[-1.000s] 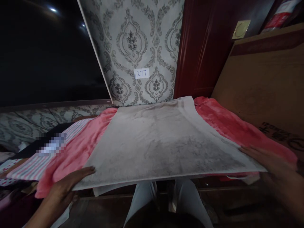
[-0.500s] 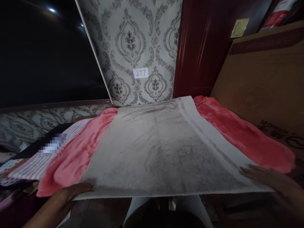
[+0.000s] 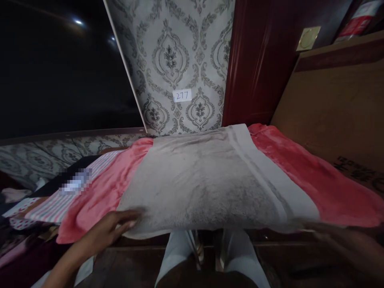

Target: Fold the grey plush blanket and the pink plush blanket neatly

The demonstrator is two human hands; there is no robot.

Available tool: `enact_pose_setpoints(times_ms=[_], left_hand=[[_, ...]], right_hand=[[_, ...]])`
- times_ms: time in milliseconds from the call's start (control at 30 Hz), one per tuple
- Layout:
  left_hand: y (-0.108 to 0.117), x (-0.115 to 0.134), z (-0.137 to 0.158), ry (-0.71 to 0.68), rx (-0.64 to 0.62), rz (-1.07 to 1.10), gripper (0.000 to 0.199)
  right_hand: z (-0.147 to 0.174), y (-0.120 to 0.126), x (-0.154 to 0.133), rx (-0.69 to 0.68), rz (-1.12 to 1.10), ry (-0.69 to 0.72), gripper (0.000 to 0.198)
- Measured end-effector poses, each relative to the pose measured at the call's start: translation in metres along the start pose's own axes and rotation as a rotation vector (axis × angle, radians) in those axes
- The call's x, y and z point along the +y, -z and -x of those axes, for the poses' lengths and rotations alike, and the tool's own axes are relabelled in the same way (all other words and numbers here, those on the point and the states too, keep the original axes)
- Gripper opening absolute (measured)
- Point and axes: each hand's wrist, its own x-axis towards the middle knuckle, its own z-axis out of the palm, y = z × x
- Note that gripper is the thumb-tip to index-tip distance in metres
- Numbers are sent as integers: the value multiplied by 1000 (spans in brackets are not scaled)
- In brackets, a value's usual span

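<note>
Grey, white-banded cloth (image 3: 198, 176): left hand (image 3: 109, 227) pinches edge, grip of right hand (image 3: 337, 239) unclear.

Grey cloth (image 3: 192, 180), white-banded, nearly flat

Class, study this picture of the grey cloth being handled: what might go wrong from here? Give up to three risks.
1. The grey cloth might drag or rumple the pink cloth if pulled, since pink shows on both its sides.
2. Creases might stay in, as wrinkles already show near its far edge.
3. The near edge might end up crooked if the left hand and right hand, at opposite ends of it, pull unevenly.
</note>
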Motion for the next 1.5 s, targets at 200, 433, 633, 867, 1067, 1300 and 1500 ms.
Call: enact_pose_setpoints(times_ms=[200, 433, 633, 867, 1067, 1300, 1500], left_hand=[[-12, 45, -140, -258, 148, -90, 64], [-47, 86, -291, -229, 71, -366, 68], [-79, 72, -318, -170, 148, -534, 60], [-16, -5, -317, 139, 240, -580, 62], [16, -47, -313, 391, 355, -591, 60], [-4, -3, -343, 96, 333, -597, 63], [-29, 27, -388, -341, 78, -548, 58]], right_hand=[[-108, -36, -104, -127, -87, 200, 62], [-241, -133, -199, -307, 189, 313, 67], [-286, -170, -185, -334, 269, 339, 63], [-317, -139, -67, -192, 375, 34, 70], [-324, -118, 8, 23, 302, -132, 77], [-326, -153, -66, -37, 287, -54, 71], [-341, -197, -160, -313, 206, 525, 63]])
